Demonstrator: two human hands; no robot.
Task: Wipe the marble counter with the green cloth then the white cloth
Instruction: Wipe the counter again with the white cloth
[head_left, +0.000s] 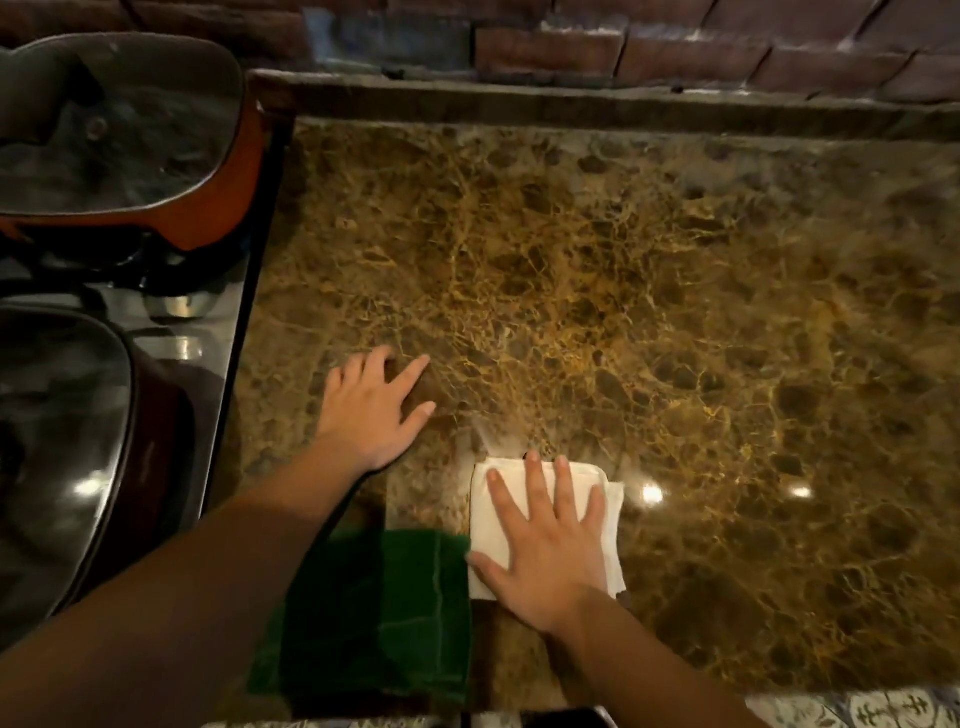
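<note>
The brown marble desk (649, 291) fills most of the view, veined in gold and glossy enough to throw back two small bright glints of light near its right middle. A raised stone ledge runs along its far edge, and behind that stands a wall of dark red brick (675, 47). To the left, the desk butts against a black stovetop (228, 332), where two pans sit under glass lids: an orange-sided one (124, 135) at the back and a darker one (57, 447) at the front.

The green cloth (384, 618) lies flat at the near edge of the desk, folded to a rough square, partly shaded by the left forearm that crosses above it. No hand touches it. Just to its right, with edges meeting or nearly so, lies the white cloth (498, 519), folded into a smaller pad with its layers fanned slightly at the right side.

The right hand (545, 551) presses flat on top of the white cloth, palm down, fingers spread and straight, its grip wide apart and not closed around anything; the fingertips reach the cloth's far edge. The left hand (369, 410) rests palm down on bare marble, further back and to the left of both cloths, its grip likewise apart, fingers splayed and holding nothing.

A strip of patterned tile floor (857, 709) shows below the desk's front edge at the lower right.
</note>
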